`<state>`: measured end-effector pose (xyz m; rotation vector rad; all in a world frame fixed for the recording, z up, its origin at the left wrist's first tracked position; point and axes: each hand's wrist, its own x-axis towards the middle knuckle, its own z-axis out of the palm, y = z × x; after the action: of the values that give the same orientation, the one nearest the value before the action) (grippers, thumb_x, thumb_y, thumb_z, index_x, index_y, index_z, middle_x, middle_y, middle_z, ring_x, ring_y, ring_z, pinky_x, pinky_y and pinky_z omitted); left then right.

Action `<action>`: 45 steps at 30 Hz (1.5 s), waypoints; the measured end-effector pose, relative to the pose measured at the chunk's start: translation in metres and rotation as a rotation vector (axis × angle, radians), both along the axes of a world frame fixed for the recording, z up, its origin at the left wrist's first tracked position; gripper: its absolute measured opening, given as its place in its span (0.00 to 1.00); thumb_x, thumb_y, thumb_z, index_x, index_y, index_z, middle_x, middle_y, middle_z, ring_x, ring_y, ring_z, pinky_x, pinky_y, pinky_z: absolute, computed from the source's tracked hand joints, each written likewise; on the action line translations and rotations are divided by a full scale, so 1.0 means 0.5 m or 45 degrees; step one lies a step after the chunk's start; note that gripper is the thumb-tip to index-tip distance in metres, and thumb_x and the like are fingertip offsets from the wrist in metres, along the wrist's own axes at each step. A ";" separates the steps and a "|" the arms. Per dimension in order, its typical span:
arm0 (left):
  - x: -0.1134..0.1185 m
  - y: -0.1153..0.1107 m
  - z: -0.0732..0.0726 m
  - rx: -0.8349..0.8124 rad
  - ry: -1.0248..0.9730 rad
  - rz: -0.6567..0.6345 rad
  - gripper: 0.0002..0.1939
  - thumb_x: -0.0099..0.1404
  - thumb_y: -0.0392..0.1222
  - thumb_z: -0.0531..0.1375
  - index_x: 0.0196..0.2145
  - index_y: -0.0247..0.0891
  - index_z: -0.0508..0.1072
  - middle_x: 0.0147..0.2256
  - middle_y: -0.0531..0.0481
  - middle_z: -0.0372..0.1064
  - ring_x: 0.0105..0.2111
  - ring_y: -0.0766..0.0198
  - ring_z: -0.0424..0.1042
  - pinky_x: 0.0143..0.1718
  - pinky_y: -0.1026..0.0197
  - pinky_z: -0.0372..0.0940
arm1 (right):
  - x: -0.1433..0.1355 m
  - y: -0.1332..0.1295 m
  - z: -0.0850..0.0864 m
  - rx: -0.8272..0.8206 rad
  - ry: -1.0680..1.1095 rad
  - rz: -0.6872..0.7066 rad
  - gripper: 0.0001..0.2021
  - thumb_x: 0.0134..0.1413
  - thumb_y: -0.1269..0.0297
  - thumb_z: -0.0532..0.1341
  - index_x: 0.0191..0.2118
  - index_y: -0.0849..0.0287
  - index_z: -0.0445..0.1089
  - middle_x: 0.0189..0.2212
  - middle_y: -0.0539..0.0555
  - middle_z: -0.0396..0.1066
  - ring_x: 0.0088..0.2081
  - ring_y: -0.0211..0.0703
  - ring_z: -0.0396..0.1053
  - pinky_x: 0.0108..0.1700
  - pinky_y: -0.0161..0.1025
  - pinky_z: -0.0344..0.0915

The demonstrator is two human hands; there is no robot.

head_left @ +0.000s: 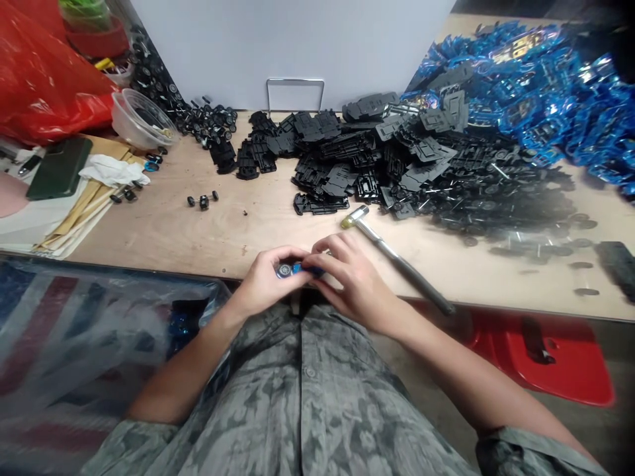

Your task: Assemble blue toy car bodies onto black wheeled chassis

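Note:
Both hands meet at the table's front edge around a small blue toy car (296, 268), one wheel of which shows. My left hand (268, 276) is closed on its left end, thumb below and fingers above. On the right end, the bent fingers of my right hand (350, 274) press against the car and cover most of that side. A hammer (391, 254) with a yellowish tip lies just right of my right hand, its dark handle reaching past the table edge. Beyond the hands, black plastic car bases (337, 178) are heaped.
Blue car shells (540, 99) pile up at the right back, with wheel axles (506, 198) in front. More wheels (206, 122) lie left of the bases. A phone (59, 168), clear tub (141, 119) and red bag (44, 79) sit left. A red stool (560, 370) stands below right.

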<state>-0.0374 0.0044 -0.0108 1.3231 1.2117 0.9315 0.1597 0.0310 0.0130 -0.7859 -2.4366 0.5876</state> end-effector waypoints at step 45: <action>0.006 0.003 -0.013 0.287 0.148 -0.070 0.06 0.64 0.38 0.68 0.40 0.38 0.78 0.39 0.45 0.78 0.44 0.58 0.75 0.53 0.54 0.69 | 0.045 0.000 -0.091 -0.260 0.597 -0.027 0.10 0.66 0.65 0.63 0.50 0.61 0.74 0.38 0.60 0.76 0.41 0.48 0.74 0.44 0.46 0.74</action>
<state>-0.0345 0.0056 -0.0174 1.6005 1.1777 0.9843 0.1822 0.0309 -0.0324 -0.6613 -1.9583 0.9102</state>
